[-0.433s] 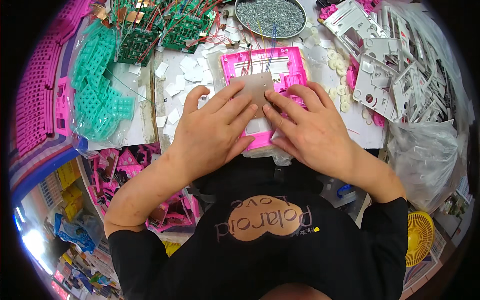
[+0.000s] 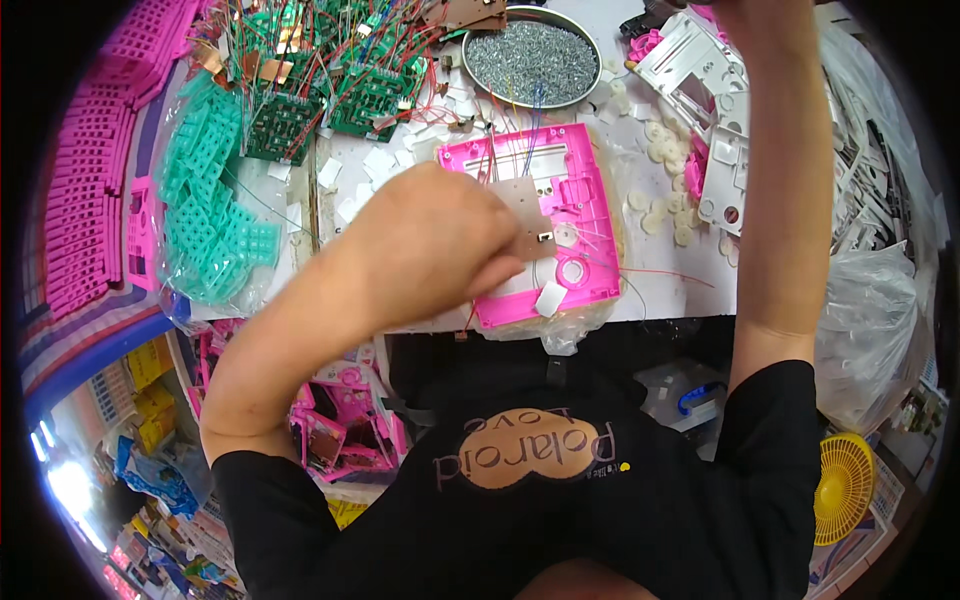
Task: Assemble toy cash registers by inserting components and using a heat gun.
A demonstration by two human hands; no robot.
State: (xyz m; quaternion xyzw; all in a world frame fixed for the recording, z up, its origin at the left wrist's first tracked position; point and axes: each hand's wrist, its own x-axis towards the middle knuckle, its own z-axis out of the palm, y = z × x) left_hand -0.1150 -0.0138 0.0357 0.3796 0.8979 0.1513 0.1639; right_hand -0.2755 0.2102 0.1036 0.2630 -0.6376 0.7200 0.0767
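A pink plastic housing (image 2: pixel 600 225) lies open side up on the table before me. Over its left half rests a flat brown board (image 2: pixel 535 215), partly covered by my left hand. My left hand (image 2: pixel 430 240) is curled, thumb and forefinger close together at the board's edge; whatever they pinch is hidden and slightly blurred. Thin wires (image 2: pixel 537 125) rise past the housing's far edge, and a red wire (image 2: pixel 670 273) trails to its right. A small white square (image 2: pixel 550 298) sits on its near rim. My right hand (image 2: pixel 775 8) reaches to the top edge, fingers cut off from view.
A round metal dish (image 2: pixel 535 60) of screws stands at the back. Green circuit boards (image 2: pixel 285 125) with wires and bagged teal keypads (image 2: pixel 205 210) lie left. White plastic housings (image 2: pixel 725 180) and a clear bag (image 2: pixel 865 320) are right. Pink parts (image 2: pixel 345 430) fill a box below.
My right hand has left the board and stretched far forward to the right. My left hand has curled up at the board. The housing appears lower in view and tilted.
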